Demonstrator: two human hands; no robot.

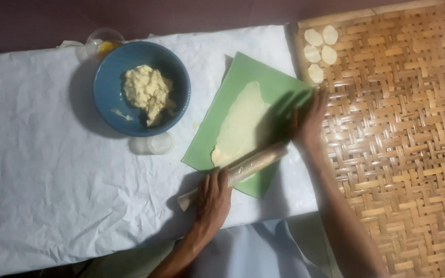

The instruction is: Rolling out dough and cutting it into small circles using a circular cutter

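Dough (pixel 243 123), rolled into a thin pale sheet, lies on a green board (pixel 217 128) between the 2 hands and just beyond them. Nearest the person, the left hand (pixel 213 198) lies palm down with fingers spread over the lower end of a rolling pin (pixel 235 172), pressing on it rather than clenched round it. That pin is wrapped in clear film and lies slanted across the near edge of the dough sheet. The right hand (pixel 309 123) rests flat near the pin's upper end, at the board's right edge; motion blur hides whether its fingers touch the pin. Under both hands a white sheet (pixel 42 170) covers the table. Left of the left hand and farther off stands a blue bowl (pixel 109 87) holding a lump of yellowish dough (pixel 148 91). Right of the right hand lies a woven bamboo tray (pixel 403 134), with 5 small dough rounds (pixel 320 51) at its far corner.
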